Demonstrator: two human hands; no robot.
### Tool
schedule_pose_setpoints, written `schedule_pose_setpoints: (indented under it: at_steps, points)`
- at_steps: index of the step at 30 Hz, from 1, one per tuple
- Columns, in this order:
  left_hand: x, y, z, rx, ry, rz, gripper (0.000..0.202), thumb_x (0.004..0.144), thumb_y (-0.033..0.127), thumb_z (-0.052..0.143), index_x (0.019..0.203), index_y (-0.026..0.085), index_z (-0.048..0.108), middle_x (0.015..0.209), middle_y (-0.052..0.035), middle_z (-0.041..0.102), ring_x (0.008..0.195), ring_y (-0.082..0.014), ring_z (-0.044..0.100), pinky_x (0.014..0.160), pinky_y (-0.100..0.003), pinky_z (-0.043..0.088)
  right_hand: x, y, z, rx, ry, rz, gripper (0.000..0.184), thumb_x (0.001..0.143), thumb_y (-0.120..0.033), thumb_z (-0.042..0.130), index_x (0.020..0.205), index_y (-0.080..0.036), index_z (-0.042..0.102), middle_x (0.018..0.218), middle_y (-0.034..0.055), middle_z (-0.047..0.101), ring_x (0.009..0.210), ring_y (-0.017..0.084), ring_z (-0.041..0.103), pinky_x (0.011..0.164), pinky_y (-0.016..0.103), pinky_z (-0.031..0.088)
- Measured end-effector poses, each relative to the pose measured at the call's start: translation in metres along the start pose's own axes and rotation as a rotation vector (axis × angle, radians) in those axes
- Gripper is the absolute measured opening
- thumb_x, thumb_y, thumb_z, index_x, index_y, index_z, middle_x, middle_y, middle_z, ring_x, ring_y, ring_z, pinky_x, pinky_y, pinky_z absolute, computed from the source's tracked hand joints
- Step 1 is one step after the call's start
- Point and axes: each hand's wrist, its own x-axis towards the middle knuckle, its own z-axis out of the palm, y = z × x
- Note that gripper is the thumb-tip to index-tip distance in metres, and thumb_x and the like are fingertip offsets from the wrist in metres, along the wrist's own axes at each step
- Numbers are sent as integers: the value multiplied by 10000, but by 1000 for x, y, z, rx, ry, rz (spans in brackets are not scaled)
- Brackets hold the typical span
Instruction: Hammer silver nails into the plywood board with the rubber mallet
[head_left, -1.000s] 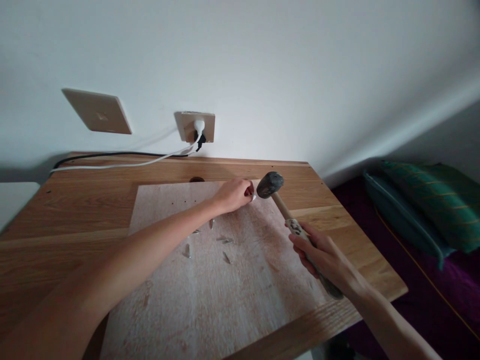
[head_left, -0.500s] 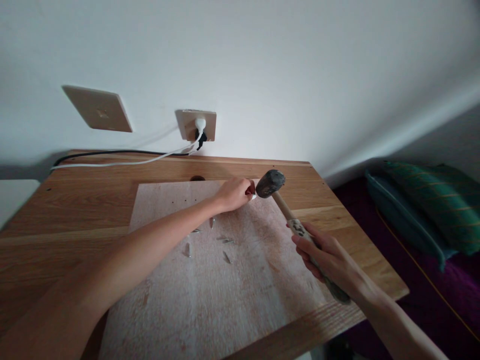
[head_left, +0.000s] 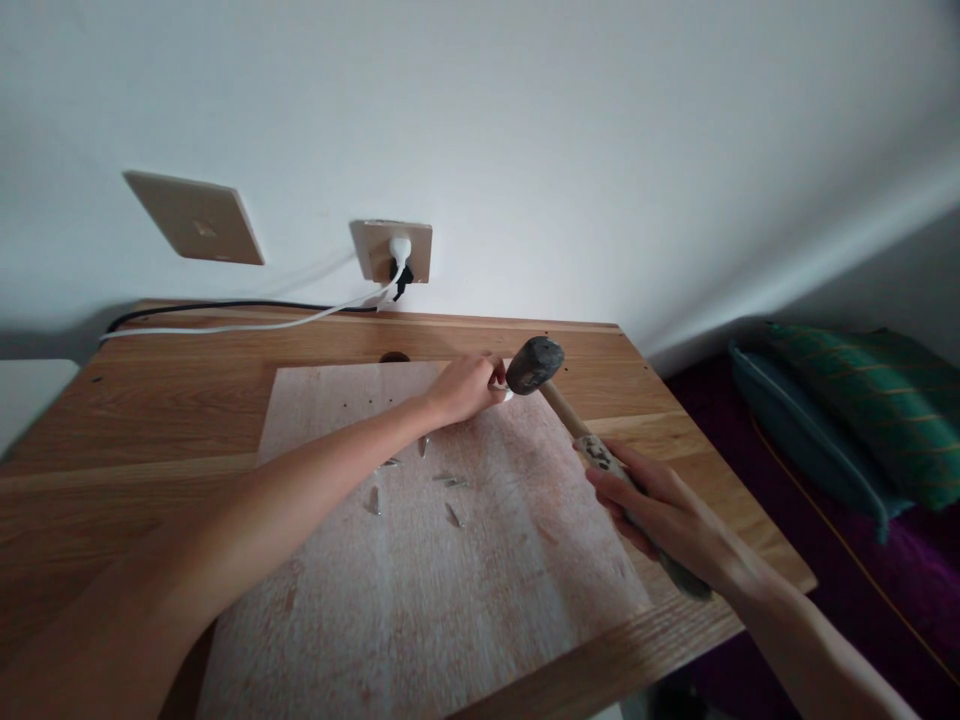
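Observation:
My right hand (head_left: 649, 500) is wrapped around the speckled grip of a mallet (head_left: 535, 365) with a dark, blunt head and a wooden handle. The mallet's head is right beside the fingertips of my left hand (head_left: 469, 388). Those fingers are pinched on a small white piece (head_left: 506, 392) at the board's far edge; its exact kind is too small and half hidden to tell. Under both hands lies a pale wooden board (head_left: 420, 590). Several loose metal nails (head_left: 455, 515) are scattered over it, nearer to me than my left hand.
The board rests on a wooden desk (head_left: 697, 480) against a white wall. A socket (head_left: 367, 245) holds a white and a black plug, whose cables (head_left: 247, 327) run left along the desk's back. A dark round hole (head_left: 394, 356) is behind the board. Cushions (head_left: 840, 420) lie at right.
The mallet's head has shifted slightly left and up, closer to the white piece. My right hand has moved a little to the right; my left hand stays in place.

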Motion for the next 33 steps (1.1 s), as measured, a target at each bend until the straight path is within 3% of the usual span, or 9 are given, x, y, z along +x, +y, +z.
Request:
schedule_pose_setpoints:
  at_steps: [11,19,33]
  points:
    - [4,2,-2,-12,-46,-71,132,801,135,703,859,170,815,841,-51,798,775,-196,718,724,-290,514,-2,-3,-1,-28,11,10,409,980,-618,587,1027,-212,590,578,-100,453,389,61,381,349,168,281]
    - [4,4,-2,-4,-62,-101,127,801,177,711,878,186,811,870,-51,814,797,-209,732,707,-295,510,-2,-5,-5,-54,37,5,415,951,-640,624,939,-227,590,549,-88,465,382,73,395,346,174,287]
    - [4,7,-6,-1,-88,-93,119,818,171,704,880,188,804,820,-37,793,751,-193,712,702,-290,510,-2,0,-6,-62,17,5,425,979,-634,598,1026,-213,632,541,-92,460,380,71,385,353,173,282]
